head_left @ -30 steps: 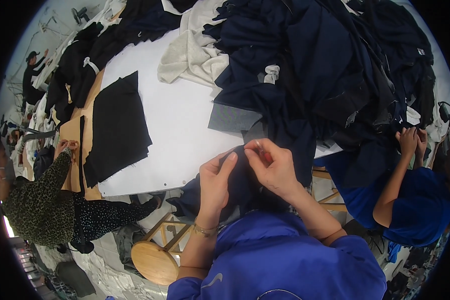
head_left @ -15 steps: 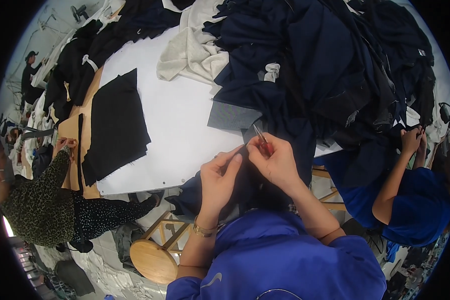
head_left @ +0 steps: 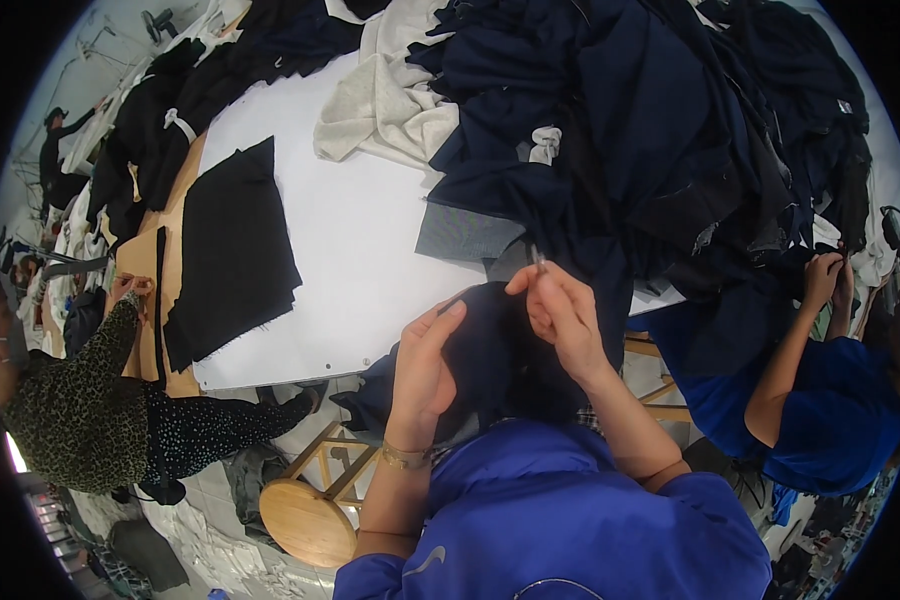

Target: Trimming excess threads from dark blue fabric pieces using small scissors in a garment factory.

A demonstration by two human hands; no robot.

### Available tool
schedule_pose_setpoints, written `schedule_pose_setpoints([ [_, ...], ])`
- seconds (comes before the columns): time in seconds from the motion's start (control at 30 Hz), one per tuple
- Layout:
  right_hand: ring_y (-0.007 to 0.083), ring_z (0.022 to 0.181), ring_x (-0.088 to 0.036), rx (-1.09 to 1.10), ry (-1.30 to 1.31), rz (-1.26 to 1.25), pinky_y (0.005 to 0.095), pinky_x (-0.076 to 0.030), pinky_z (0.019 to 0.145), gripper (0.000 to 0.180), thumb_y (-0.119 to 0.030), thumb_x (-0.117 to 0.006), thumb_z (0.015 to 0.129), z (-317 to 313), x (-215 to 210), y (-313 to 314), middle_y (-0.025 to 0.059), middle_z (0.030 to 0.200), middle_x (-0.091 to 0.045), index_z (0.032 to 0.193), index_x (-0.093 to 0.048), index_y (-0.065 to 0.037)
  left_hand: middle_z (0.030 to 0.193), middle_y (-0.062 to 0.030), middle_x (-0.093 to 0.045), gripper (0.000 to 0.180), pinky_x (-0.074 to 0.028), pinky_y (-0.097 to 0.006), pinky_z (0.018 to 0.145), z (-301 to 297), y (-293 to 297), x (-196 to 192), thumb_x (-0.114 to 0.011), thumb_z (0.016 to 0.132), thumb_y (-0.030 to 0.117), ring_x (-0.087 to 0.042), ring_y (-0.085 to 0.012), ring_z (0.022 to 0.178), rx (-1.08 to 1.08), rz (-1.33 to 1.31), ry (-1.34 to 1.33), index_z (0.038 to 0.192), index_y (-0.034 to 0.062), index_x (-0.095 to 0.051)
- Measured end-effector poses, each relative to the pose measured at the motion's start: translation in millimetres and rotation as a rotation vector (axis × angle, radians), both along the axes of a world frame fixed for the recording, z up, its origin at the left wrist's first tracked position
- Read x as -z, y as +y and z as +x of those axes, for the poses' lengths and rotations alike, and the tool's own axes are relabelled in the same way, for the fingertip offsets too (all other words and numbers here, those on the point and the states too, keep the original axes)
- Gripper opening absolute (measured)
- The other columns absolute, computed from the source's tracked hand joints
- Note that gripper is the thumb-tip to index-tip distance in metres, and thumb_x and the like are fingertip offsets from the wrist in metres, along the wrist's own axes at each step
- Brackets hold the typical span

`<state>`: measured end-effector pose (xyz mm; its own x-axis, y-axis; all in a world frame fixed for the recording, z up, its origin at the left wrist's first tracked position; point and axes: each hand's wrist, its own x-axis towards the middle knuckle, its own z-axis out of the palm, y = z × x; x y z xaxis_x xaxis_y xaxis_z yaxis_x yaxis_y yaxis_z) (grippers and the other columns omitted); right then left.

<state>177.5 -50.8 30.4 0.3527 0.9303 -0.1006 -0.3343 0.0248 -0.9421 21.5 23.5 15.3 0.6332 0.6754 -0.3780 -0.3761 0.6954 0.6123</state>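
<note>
My left hand pinches the edge of a navy fabric piece, which hangs over the table's near edge toward my lap. In my right hand, the fingers are curled round small thread snips. Their metal tips point away from me, and the handle is mostly hidden by the fingers. The hands are a little apart, with dark cloth between and below them. Just beyond them a grey-blue fabric piece lies at the border of the heaped navy cloth.
A black cut panel rests on the white tabletop, near crumpled light-grey cloth. A wooden stool stands at lower left. Co-workers in a leopard-print top and a blue shirt handle things on either side.
My right hand has pulled away from my left and turned, and the snips' red handle no longer shows. My left hand has shifted slightly left, still pinching the cloth.
</note>
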Motion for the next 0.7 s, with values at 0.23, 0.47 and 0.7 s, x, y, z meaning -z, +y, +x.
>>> schedule_pose_setpoints([
  [0.23, 0.0276, 0.052, -0.058, 0.077, -1.123, 0.071, 0.0343, -0.044, 0.046, 0.025, -0.024, -0.063, 0.084, -10, 5, -1, 0.0116, 0.062, -0.057, 0.077, -0.053, -0.002, 0.102, -0.0108, -0.063, 0.026, -0.048, -0.026, 0.080, -2, 1, -4, -0.050, 0.091, 0.010, -0.061, -0.0154, 0.090, 0.013, -0.038, -0.038, 0.111, -0.0053, -0.057],
  [0.47, 0.0276, 0.050, -0.057, 0.108, -1.191, 0.101, 0.0342, -0.044, 0.043, 0.026, -0.024, -0.062, 0.086, -12, 13, 0, 0.0114, 0.060, -0.056, 0.076, -0.051, -0.002, 0.102, -0.0115, -0.064, 0.026, -0.048, -0.026, 0.082, 1, -4, -3, -0.052, 0.091, 0.009, -0.061, -0.0154, 0.091, -0.007, 0.052, -0.026, 0.111, -0.0061, -0.058],
  [0.7, 0.0281, 0.050, -0.057, 0.103, -1.233, 0.109, 0.0343, -0.044, 0.043, 0.026, -0.023, -0.061, 0.086, -14, 12, 3, 0.0116, 0.060, -0.056, 0.076, -0.051, -0.002, 0.103, -0.0123, -0.064, 0.026, -0.046, -0.024, 0.083, 1, -8, -1, -0.052, 0.091, 0.008, -0.060, -0.0145, 0.092, -0.044, 0.174, 0.049, 0.112, -0.0072, -0.058],
])
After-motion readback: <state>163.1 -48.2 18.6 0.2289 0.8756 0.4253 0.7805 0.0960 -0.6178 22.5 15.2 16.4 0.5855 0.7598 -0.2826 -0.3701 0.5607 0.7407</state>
